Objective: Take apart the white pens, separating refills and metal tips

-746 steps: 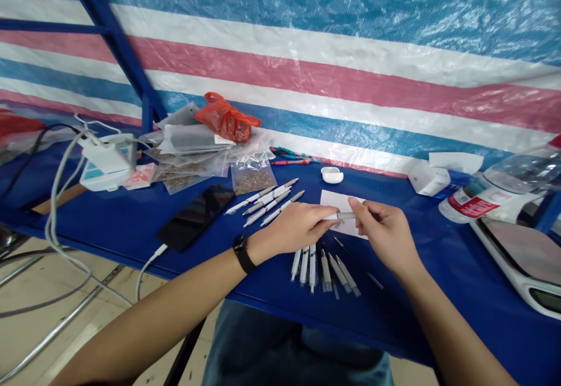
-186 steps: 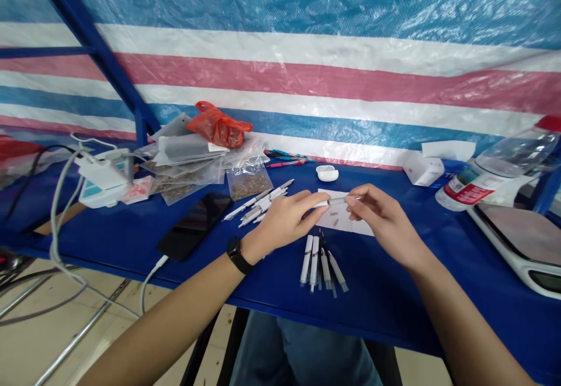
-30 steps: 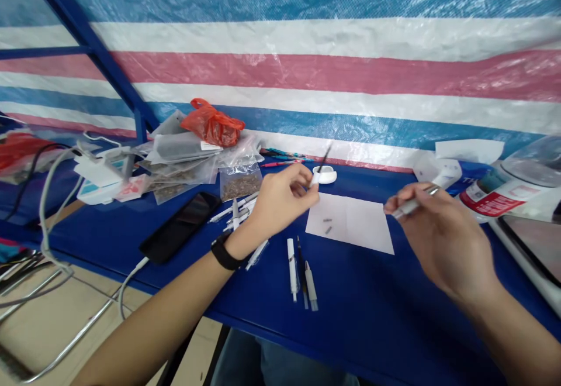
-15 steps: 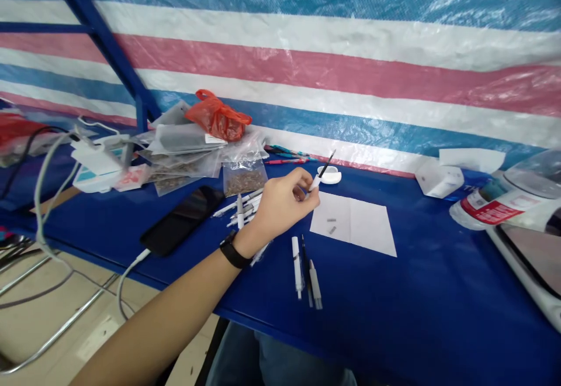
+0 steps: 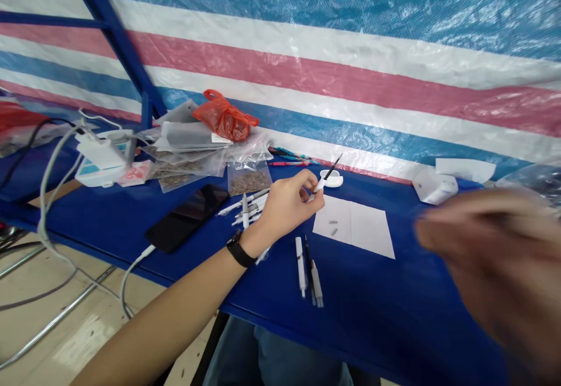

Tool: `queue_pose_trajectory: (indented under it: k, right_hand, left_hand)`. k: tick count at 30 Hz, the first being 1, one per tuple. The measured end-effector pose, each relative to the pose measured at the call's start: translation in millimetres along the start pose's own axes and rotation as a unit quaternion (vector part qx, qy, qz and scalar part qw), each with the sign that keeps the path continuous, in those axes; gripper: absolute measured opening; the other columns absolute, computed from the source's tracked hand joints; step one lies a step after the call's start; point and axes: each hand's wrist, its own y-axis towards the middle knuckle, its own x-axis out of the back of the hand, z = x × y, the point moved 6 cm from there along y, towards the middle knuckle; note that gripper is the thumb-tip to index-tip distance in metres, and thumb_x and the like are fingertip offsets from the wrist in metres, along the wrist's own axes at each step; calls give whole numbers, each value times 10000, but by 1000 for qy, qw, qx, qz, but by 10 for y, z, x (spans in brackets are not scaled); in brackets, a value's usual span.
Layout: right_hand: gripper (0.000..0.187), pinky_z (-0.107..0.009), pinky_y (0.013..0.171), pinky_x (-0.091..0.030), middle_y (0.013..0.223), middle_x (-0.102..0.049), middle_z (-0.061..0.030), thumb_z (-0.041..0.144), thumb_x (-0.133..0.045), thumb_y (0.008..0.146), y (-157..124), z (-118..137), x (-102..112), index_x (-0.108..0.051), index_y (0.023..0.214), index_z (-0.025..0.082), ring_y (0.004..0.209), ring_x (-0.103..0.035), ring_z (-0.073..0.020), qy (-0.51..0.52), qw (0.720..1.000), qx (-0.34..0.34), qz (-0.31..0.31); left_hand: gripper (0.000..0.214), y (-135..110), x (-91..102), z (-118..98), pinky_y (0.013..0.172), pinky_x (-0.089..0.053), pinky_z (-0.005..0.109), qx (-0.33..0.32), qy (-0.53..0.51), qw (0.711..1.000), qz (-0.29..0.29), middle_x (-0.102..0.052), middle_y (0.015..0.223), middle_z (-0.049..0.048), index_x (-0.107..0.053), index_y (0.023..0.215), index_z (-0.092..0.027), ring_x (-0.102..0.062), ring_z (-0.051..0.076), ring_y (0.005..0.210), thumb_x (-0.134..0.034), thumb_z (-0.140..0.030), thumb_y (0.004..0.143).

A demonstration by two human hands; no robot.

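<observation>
My left hand (image 5: 284, 203), a black band on its wrist, pinches a white pen barrel (image 5: 321, 185) between thumb and finger. A dark refill (image 5: 333, 166) sticks out of the barrel, slanting up to the right. Smeared by motion, my right hand (image 5: 491, 245) is over the table's right side; its fingers cannot be made out. Below my left hand lie a white pen piece (image 5: 300, 266), a dark refill (image 5: 309, 269) and a pale pen barrel (image 5: 317, 283). Two small springs (image 5: 333, 222) rest on a creased white paper (image 5: 372, 231).
Several white pens (image 5: 245, 210) lie beside my left wrist. Left of them are a black phone (image 5: 186, 217) on a cable and bags of small brown parts (image 5: 249, 180). At the back sit a red plastic bag (image 5: 225, 117), a small white dish (image 5: 333, 180) and a white box (image 5: 433, 186).
My right hand has come into view from the right, in front of the bottle. My left hand still holds the pen barrel with its refill. The view has shifted slightly.
</observation>
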Motion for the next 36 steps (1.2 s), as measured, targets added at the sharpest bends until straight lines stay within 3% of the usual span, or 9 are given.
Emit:
queue_pose_trajectory:
  k: [3,6,9,13,24,27,29,33,36]
  right_hand:
    - [142,-300,543,-407,767,-710,-14,192,-656,865,77,-98,-238,-746,949,263,551,-555,-161,-229,963,67,127]
    - [226,-298,609,-426,910,-768,-63,113,-560,902,131,-298,-465,-733,1009,211,695,-674,-195,-434,859,143,230]
    - [204,-294,618,-413,942,-782,-90,113,-543,927,146,-392,-615,-722,998,181,823,-721,-226,-520,783,175,294]
    - [189,-303,563,-332,873,-784,-91,92,-551,910,154,-384,-745,-720,960,160,787,-725,-222,-576,716,179,352]
    - [174,-316,547,-272,854,-799,-88,72,-563,826,226,-424,-812,-691,889,173,753,-740,-239,-585,691,168,390]
    - [172,-310,558,-301,853,-796,-95,65,-560,818,218,-411,-790,-680,877,173,743,-734,-235,-575,701,166,386]
    - [170,-301,571,-327,869,-791,-89,67,-574,798,232,-400,-733,-673,881,178,733,-721,-227,-548,734,155,370]
    - [93,-286,587,-378,738,-700,-12,140,-640,758,320,-351,-431,-648,815,213,615,-615,-170,-373,889,99,245]
    - [119,-273,507,-340,574,-503,54,330,-699,795,334,-350,-99,-628,765,239,486,-433,-121,-92,992,18,91]
  left_hand:
    - [80,-3,2,-13,598,-467,226,-1,13,1000,0,-681,712,-50,-534,805,-228,-627,95,571,-610,-216,821]
    - [73,-7,-1,-22,610,-467,227,-4,21,1000,0,-689,714,-50,-543,807,-224,-631,94,570,-611,-204,820]
    - [75,-10,-16,-17,608,-464,225,-3,28,1000,10,-693,716,-52,-549,807,-222,-634,94,568,-618,-194,818]
    - [78,-12,-30,-10,605,-468,223,0,30,999,13,-690,712,-54,-556,811,-220,-635,95,563,-629,-192,816]
    - [80,-26,-28,-24,612,-480,228,0,32,999,20,-698,724,-49,-554,798,-222,-651,105,586,-624,-188,817]
    - [80,-30,-41,-27,618,-491,229,-1,35,999,27,-697,724,-48,-553,801,-223,-662,110,601,-625,-193,817]
    - [79,-31,-47,-30,616,-493,229,-3,36,999,29,-696,723,-46,-551,798,-223,-659,110,598,-623,-194,816]
    - [75,-42,-68,-47,602,-494,227,-8,15,999,37,-693,728,-41,-552,800,-222,-640,106,584,-620,-190,799]
    - [97,-92,-125,-118,592,-494,223,-11,-34,997,67,-679,724,-45,-564,818,-225,-626,101,569,-627,-168,771]
